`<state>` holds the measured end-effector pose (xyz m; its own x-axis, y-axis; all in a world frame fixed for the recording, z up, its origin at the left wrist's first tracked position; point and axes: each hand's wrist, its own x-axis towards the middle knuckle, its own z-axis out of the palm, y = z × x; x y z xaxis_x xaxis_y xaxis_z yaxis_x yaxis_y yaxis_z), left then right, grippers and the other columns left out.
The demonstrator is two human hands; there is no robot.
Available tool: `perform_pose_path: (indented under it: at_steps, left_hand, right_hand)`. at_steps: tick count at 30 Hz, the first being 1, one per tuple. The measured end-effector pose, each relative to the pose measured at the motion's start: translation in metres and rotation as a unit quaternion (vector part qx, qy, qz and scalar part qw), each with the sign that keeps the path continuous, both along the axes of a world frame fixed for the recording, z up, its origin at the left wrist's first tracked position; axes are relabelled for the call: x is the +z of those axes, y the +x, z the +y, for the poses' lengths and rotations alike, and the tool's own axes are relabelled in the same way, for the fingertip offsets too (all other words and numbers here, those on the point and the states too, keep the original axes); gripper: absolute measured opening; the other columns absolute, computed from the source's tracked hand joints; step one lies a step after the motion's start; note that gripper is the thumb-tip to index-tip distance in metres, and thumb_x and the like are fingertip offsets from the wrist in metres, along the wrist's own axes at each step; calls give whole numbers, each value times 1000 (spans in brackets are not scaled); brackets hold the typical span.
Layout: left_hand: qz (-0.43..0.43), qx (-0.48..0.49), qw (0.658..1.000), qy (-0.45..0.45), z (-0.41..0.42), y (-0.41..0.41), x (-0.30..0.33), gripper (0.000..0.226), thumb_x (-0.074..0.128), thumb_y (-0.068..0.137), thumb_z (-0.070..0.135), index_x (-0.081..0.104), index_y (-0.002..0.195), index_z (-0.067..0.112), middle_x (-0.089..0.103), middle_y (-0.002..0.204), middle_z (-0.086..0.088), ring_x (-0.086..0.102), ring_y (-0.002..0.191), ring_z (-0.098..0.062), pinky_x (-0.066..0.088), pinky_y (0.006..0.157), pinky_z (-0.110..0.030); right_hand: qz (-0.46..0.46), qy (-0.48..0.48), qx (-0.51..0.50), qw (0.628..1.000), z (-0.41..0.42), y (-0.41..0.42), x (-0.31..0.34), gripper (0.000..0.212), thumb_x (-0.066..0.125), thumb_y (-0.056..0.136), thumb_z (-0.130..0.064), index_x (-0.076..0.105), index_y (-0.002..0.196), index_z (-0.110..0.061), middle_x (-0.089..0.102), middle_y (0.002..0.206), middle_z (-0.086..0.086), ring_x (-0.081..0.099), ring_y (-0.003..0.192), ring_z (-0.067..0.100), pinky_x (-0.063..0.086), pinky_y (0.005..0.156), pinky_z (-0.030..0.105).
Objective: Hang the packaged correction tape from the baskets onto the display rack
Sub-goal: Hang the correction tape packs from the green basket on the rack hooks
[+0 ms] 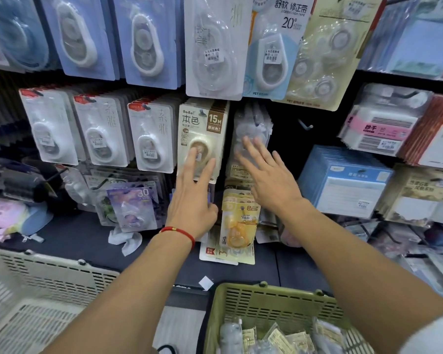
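Nearest the camera, a green slotted basket (pixel 271 302) holds crinkly clear packets (pixel 279 335) waiting to be hung; a beige basket (pixel 36 284) sits left. Farther off, the left hand (pixel 192 200) presses flat-fingered on a cream carded pack (pixel 201 139), while the right hand (pixel 269 180), also spread and gripping nothing, touches glossy clear packs (pixel 251 134). Square each stack gently against its peg.

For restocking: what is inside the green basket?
The green basket holds clear packets with yellowish cards. Whatever lies under them is covered, and the frame cuts off the basket's lower part.
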<state>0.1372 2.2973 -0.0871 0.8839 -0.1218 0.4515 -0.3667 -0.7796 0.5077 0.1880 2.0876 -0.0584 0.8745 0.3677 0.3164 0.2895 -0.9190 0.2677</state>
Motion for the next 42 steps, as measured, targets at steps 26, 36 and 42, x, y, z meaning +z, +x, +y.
perform_pose_path:
  at_steps: [26, 36, 42]
  left_hand:
    - [303, -139, 876, 348, -46, -171, -210, 53, 64, 92, 24, 58, 144, 32, 40, 161, -1, 27, 154, -21, 5, 125, -39]
    - [246, -82, 953, 157, -53, -180, -219, 33, 68, 84, -1, 75, 115, 9, 69, 125, -9, 52, 133, -31, 21, 126, -38]
    - [365, 4, 925, -110, -87, -186, -207, 60, 75, 95, 21, 50, 148, 13, 53, 138, 0, 47, 134, -21, 37, 110, -27]
  right_hand:
    - [568, 165, -112, 799, -98, -240, -286, 57, 67, 98, -52, 57, 143, -18, 63, 137, 10, 60, 124, 29, 48, 97, 35]
    - [612, 411, -191, 648, -105, -237, -298, 33, 74, 97, -10, 64, 128, -14, 59, 138, 10, 65, 109, 26, 56, 83, 33]
    - [513, 721, -186, 427, -151, -225, -265, 29, 71, 94, 1, 61, 122, -3, 76, 121, 18, 76, 110, 31, 65, 86, 39]
